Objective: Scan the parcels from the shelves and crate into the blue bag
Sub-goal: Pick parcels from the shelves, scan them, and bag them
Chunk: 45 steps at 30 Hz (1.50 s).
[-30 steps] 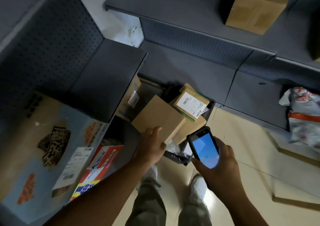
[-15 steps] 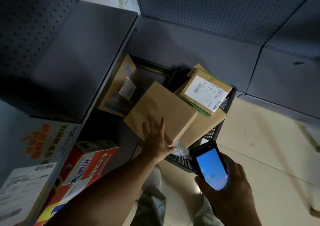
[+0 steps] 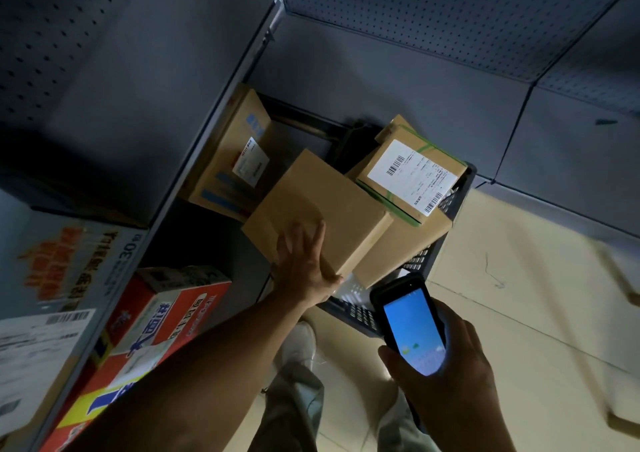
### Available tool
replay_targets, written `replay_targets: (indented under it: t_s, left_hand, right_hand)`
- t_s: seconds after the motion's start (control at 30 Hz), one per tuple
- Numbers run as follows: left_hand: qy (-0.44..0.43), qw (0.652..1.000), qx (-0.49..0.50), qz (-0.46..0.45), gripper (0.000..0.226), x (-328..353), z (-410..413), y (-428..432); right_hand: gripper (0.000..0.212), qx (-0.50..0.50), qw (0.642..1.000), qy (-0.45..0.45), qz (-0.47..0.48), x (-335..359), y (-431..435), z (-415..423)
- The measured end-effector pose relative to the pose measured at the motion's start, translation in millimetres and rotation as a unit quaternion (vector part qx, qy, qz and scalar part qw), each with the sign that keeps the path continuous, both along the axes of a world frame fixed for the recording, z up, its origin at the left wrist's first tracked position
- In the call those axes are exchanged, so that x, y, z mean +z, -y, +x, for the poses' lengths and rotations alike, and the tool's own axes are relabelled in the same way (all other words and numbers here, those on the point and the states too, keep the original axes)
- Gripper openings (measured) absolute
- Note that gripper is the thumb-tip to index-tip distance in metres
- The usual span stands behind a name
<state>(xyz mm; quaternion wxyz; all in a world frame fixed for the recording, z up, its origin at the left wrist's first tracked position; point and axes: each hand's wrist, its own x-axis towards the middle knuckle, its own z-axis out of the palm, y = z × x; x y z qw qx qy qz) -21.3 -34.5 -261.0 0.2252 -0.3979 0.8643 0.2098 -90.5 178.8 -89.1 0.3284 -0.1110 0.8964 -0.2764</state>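
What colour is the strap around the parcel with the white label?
The strap is green; the head view shows it.

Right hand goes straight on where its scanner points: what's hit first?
Likely the black crate's near rim, then the large cardboard box inside; the right hand and handheld scanner may pass above, depth unclear.

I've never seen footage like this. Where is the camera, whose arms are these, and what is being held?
No machine: a person works with bare hands, and one camera worn on their head looks down at them. The left hand lies with straight fingers on a plain brown cardboard box that sits on a dark mesh plastic crate on the floor. Next to it is a cardboard box with a white barcode label and green straps. The right hand grips a black handheld scanner with a lit blue screen. Grey metal shelves stand around. The blue bag is not in view.
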Motion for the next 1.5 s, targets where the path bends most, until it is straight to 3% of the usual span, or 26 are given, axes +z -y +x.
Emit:
replay_targets:
  t_s: [0.3,0.43,0.57,0.7,0.83,0.93,1.03,1.17,1.3,1.33,1.43,1.5]
  left_hand:
    - [-0.089,0.995,-0.025,0.047,0.117,9.4,25.6,42.9]
    - [-0.154,0.985,-0.015,0.082,0.097,20.0,23.6,46.5]
    - [-0.117,0.984,-0.124,0.053,0.091,20.6,13.6,28.9]
    - [-0.088,0.991,-0.104,-0.014,0.091,6.7,-3.9,8.0]
    - [-0.14,0.982,-0.113,-0.047,0.081,10.5,-22.0,5.3]
    - [-0.161,0.982,-0.058,-0.077,0.079,9.8,-28.7,23.8]
    - [-0.148,0.984,0.084,-0.048,0.083,4.6,-24.1,62.9]
    - [-0.179,0.93,0.283,0.149,0.074,-7.4,2.7,133.0]
    - [-0.093,0.934,0.259,0.227,0.07,-11.2,32.5,162.1]
    - [-0.104,0.914,0.296,0.258,0.063,-10.4,37.4,163.3]
    - [-0.162,0.797,0.463,0.353,0.04,-14.4,45.2,160.9]
    - [-0.175,0.741,0.505,0.407,0.043,-20.0,48.4,155.2]
  right_hand:
    - [0.078,0.02,0.996,0.081,0.01,11.9,25.0,12.0]
    - [0.083,0.027,0.996,0.078,0.012,12.4,31.7,21.7]
    - [0.081,0.028,0.997,0.071,0.008,13.6,35.2,20.6]
    - [0.075,0.023,0.997,0.074,0.017,12.0,37.0,8.9]
    - [0.078,0.009,0.998,0.07,-0.004,9.0,28.1,4.1]
    - [0.081,-0.016,0.998,0.067,-0.013,5.5,22.7,0.9]
    - [0.083,-0.018,0.997,0.072,-0.006,1.9,23.7,-1.8]
    - [0.089,-0.026,0.995,0.097,0.014,-2.4,31.8,-2.1]
    - [0.083,-0.012,0.993,0.116,0.028,-11.4,41.7,-1.5]
    - [0.082,-0.007,0.993,0.115,0.031,-13.5,44.2,-0.2]
    - [0.081,0.006,0.992,0.118,0.042,-20.4,50.2,4.9]
    - [0.083,0.014,0.993,0.111,0.046,-23.3,52.9,9.1]
